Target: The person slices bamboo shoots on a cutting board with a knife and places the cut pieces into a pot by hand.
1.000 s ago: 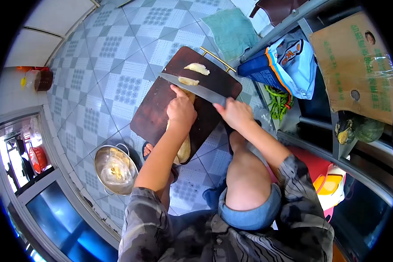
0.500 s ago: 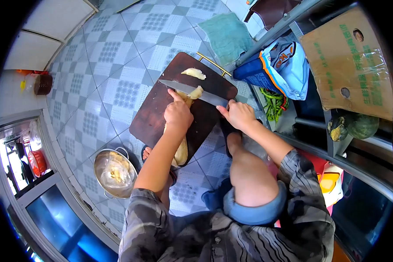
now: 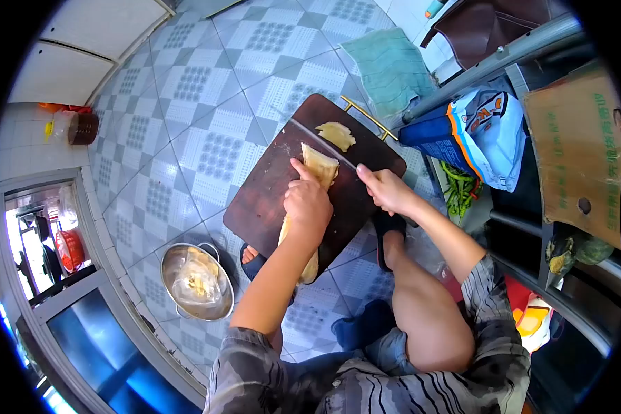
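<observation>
A long pale-yellow vegetable (image 3: 320,165), possibly a bamboo shoot, lies along a dark brown cutting board (image 3: 255,200). My left hand (image 3: 308,207) presses it down, index finger stretched along its side and the other fingers curled over it; part of it is hidden under the hand and forearm. In my right hand (image 3: 386,189) is the handle of a kitchen knife (image 3: 330,146), its blade seen nearly edge-on just past the vegetable's cut end. Beyond the blade, cut slices (image 3: 337,135) rest on the board.
A metal pot (image 3: 175,298) with a plastic bag of pale pieces (image 3: 199,283) stands on the tiled floor at left. On the right are a rack (image 3: 510,65), a blue-white bag (image 3: 486,131), green peppers (image 3: 458,190) and a cardboard box (image 3: 576,152). A green cloth (image 3: 390,72) lies ahead.
The knife has come off the vegetable to just beyond its cut end, its blade turned edge-on. A slice that was at the blade now lies with the other beyond it. The view has shifted.
</observation>
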The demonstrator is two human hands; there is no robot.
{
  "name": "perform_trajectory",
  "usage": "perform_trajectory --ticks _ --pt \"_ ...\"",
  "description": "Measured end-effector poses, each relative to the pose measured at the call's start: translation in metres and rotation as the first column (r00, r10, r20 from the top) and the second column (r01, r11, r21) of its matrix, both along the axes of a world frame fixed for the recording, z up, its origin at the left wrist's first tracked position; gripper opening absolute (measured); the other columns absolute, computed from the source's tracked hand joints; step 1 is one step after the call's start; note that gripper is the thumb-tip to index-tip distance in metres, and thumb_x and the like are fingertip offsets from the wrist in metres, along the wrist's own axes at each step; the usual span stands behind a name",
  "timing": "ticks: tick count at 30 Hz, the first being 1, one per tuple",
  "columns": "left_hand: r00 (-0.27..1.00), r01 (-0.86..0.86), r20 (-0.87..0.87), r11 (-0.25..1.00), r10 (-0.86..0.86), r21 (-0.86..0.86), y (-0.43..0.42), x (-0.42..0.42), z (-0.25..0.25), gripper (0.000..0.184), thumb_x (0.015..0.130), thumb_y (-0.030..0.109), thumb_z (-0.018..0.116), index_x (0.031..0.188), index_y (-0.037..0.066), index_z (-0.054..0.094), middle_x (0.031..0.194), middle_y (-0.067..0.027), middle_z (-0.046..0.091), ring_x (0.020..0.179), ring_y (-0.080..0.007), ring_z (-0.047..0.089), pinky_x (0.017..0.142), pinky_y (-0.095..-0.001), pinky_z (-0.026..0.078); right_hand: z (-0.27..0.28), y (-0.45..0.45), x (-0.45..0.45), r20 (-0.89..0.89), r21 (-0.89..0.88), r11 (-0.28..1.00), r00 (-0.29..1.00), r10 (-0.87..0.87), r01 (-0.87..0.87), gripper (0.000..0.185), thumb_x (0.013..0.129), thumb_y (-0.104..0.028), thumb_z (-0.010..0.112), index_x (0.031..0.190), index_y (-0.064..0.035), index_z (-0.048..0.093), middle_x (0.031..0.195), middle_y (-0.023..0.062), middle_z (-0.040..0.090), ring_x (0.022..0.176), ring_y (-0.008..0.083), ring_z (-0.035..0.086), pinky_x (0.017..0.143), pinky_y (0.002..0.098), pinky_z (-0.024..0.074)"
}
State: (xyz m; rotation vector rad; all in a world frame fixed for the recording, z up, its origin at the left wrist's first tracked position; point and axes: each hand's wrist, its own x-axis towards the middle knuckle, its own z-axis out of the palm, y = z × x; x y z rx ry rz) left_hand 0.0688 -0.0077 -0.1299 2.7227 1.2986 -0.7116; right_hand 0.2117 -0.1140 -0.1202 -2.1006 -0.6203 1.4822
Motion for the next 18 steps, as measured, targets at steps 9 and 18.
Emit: perform_trajectory --ticks 9,18 --pt "0.998 0.057 0.030 0.995 -0.055 -0.077 0.001 -0.007 -0.011 0.045 0.076 0.021 0.059 0.108 -0.009 0.052 0.084 -0.0160 0.057 0.069 -0.0244 0.064 0.054 -0.0295 0.053 0.015 -0.018 -0.056 0.625 0.000 0.954 0.745 0.234 -0.299 0.052 0.092 -0.047 0.045 0.082 0.0030 0.051 0.063 0.0245 0.061 0.064 0.0434 0.062 0.060 0.0515 0.0501" --pt "0.983 0.049 0.179 0.999 -0.048 -0.001 -0.003 -0.014 -0.011 0.029 0.076 0.020 0.061 0.090 -0.005 0.054 0.083 -0.0168 0.057 0.073 -0.0279 0.066 0.059 -0.0323 0.056 0.008 0.018 -0.065 0.703 0.023 0.954 0.683 0.197 -0.298 0.052 0.088 -0.049 0.051 0.076 0.0012 0.054 0.062 0.0215 0.062 0.060 0.0389 0.064 0.056 0.0481 0.0519"
